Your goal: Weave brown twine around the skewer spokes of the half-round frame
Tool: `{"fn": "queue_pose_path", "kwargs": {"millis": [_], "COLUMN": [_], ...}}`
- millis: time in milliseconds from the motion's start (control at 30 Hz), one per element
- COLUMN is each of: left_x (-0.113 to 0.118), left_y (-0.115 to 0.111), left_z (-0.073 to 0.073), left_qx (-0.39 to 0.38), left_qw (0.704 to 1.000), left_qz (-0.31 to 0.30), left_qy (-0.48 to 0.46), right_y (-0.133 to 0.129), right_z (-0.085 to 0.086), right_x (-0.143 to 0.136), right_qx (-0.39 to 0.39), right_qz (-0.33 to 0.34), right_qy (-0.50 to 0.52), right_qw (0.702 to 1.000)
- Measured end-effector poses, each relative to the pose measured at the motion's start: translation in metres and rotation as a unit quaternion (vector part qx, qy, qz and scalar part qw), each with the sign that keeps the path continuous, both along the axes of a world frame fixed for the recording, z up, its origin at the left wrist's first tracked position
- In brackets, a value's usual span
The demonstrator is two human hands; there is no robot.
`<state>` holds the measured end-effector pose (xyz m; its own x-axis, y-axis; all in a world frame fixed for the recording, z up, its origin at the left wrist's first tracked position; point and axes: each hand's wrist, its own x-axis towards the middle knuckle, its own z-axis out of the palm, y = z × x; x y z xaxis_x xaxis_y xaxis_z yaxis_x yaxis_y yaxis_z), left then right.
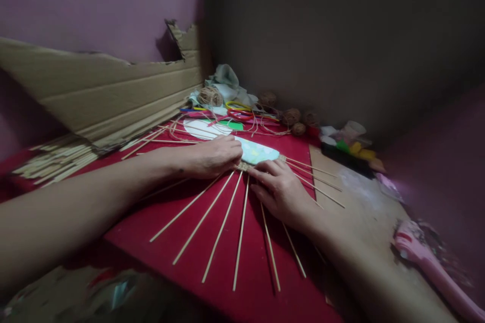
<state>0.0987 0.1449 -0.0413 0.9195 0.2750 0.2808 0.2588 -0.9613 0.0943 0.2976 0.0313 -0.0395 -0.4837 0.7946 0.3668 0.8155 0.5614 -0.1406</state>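
A light-blue patterned base [259, 152] lies on the red cloth. A narrow woven twine band [246, 166] runs along its near edge, and thin sticks [223, 217] fan out from it like spokes. At the band's left part, my left hand [220, 155] is closed, fingers pinched together. Whatever is between those fingertips is hidden. My right hand [284, 189] rests on the band's near right side, its fingers apart and touching the rim and the sticks there. Part of the base is covered by both hands.
Loose sticks [56, 161] are piled at left beside a cardboard sheet [125, 91]. Twine balls [291, 117], scissors with red and yellow handles [239, 109] and a white disc [200, 129] sit at the back. On the right board lies a pink tool [424, 252].
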Motion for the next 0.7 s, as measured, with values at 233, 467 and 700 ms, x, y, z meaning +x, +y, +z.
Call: {"fn": "queue_pose_path", "kwargs": {"millis": [233, 467, 700], "left_x": [-0.004, -0.023, -0.029], "left_y": [-0.005, -0.028, -0.056], "left_z": [0.005, 0.018, 0.034], "left_qx": [0.058, 0.013, -0.03], "left_qw": [0.996, 0.995, 0.988], "left_qz": [0.052, 0.083, 0.119], "left_qy": [0.04, 0.049, 0.093], "right_y": [0.0, 0.004, 0.011], "right_z": [-0.004, -0.009, -0.01], "right_x": [-0.001, 0.004, 0.018], "right_qx": [0.03, 0.016, -0.065], "right_qz": [0.005, 0.017, 0.013], "right_qy": [-0.041, 0.009, 0.118], "right_qw": [0.999, 1.0, 0.991]}}
